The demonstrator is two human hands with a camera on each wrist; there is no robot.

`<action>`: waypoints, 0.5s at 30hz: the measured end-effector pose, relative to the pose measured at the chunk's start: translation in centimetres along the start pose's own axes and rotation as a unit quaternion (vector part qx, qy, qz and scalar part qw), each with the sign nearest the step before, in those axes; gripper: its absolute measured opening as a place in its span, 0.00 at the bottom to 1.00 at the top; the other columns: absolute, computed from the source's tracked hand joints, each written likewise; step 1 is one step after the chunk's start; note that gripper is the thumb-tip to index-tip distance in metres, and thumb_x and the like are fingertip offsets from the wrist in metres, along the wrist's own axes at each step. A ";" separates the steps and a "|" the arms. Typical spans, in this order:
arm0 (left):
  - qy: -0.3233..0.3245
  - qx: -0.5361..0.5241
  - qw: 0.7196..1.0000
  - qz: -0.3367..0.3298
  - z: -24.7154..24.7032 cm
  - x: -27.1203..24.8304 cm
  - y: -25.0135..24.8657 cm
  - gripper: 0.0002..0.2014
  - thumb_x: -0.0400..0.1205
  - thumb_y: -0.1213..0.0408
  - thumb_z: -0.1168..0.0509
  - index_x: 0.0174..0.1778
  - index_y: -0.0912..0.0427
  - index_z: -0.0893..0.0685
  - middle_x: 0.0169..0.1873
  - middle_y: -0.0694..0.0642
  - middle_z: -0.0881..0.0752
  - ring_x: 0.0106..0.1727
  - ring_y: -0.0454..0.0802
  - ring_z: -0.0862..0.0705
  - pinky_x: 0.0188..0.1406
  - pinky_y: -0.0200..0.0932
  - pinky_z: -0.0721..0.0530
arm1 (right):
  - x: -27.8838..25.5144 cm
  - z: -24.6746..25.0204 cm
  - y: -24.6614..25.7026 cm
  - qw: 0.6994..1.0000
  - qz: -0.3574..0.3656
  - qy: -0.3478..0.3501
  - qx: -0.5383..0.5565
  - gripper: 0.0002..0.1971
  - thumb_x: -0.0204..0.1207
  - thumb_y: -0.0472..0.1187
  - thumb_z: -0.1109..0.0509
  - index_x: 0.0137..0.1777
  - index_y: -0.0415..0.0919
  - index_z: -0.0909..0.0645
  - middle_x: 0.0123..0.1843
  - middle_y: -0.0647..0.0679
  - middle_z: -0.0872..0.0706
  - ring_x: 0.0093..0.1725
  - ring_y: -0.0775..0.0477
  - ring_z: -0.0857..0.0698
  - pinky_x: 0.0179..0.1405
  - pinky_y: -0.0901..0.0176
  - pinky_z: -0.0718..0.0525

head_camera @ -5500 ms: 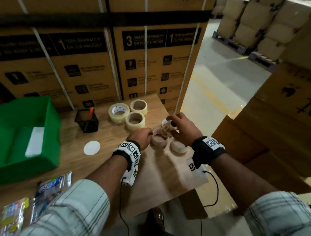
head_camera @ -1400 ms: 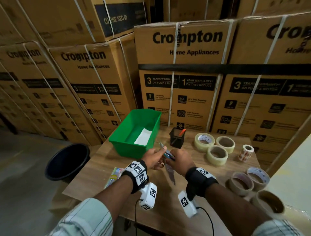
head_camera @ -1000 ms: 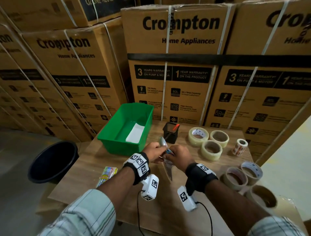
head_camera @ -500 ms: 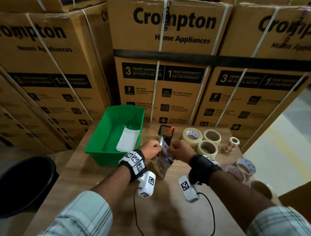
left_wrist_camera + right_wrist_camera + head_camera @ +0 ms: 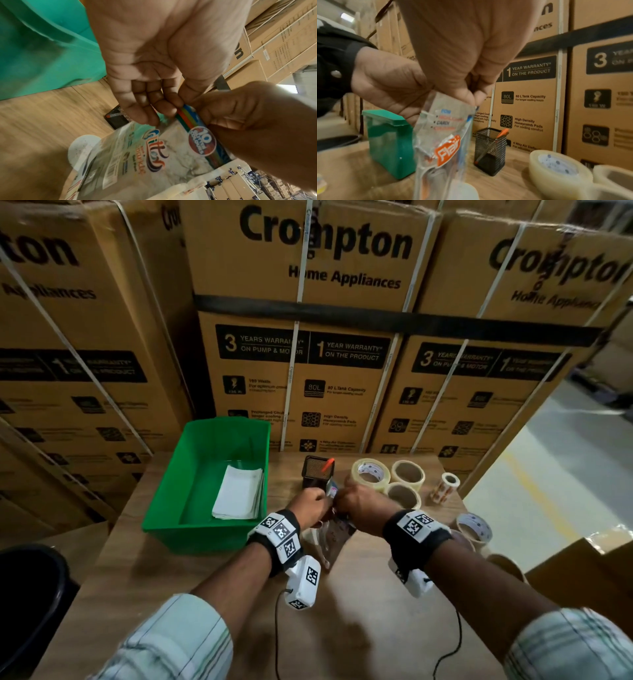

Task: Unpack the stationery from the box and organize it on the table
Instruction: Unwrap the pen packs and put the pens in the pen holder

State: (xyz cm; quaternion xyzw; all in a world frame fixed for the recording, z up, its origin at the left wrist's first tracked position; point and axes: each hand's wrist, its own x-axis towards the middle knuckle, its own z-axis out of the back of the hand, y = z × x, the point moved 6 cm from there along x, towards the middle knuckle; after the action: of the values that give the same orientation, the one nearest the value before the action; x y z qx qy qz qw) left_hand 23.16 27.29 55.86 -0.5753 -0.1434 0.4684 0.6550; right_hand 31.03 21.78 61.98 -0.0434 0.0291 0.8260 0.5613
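Two hands, left hand [image 5: 154,56] and right hand [image 5: 453,54], fingers pinching "Flair" pen pouch [image 5: 443,142] top, "10" colours badge, "Crompton" cartons [image 5: 308,302] behind.

Wooden table [image 5: 359,604], light grain, set against stacked cartons. Carried on it: a green bin [image 5: 191,529] at the far left; a black mesh pen cup [image 5: 317,474] just right of the bin, an orange-tipped item stood inside; three tape rolls [image 5: 371,472] clustered to the right of the cup; a small patterned roll [image 5: 445,486] further right; more tape rolls [image 5: 474,527] along the right edge. A white disc [image 5: 80,146] is seen lying flat on the wood, nearer than the cup.
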 end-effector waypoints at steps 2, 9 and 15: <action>0.004 0.016 1.000 -0.005 -0.2 0.3 -0.2 0.14 0.83 0.58 0.39 0.31 0.55 0.24 0.33 0.61 0.20 0.37 0.55 0.19 0.37 0.45 0.22 | -0.1 0.0 -1.0 0.995 -0.047 0.079 -0.040 0.11 0.79 0.35 0.38 0.55 0.37 0.14 0.53 0.40 0.13 0.52 0.39 0.14 0.46 0.55 0.18; 0.006 0.036 0.999 -0.023 -1.3 0.9 -1.3 0.16 0.84 0.64 0.41 0.28 0.57 0.24 0.23 0.56 0.23 0.24 0.51 0.26 0.25 0.39 0.29 | 0.8 0.2 -2.2 0.979 -0.097 0.181 0.007 0.13 0.79 0.37 0.37 0.60 0.38 0.17 0.58 0.38 0.13 0.58 0.38 0.15 0.44 0.58 0.26; 0.018 0.075 0.997 -0.026 -2.1 0.9 -1.5 0.16 0.83 0.65 0.41 0.27 0.57 0.26 0.23 0.56 0.25 0.25 0.50 0.26 0.25 0.37 0.28 | 0.5 -1.7 -2.6 0.954 -0.071 0.290 -0.037 0.11 0.75 0.33 0.32 0.56 0.34 0.15 0.55 0.37 0.12 0.56 0.37 0.14 0.43 0.57 0.24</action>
State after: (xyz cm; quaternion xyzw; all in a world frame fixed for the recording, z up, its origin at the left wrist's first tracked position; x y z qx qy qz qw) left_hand 25.80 26.84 56.24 -0.5293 -0.1109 0.4499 0.7107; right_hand 33.36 22.99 60.22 -0.3034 0.1570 0.7367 0.5836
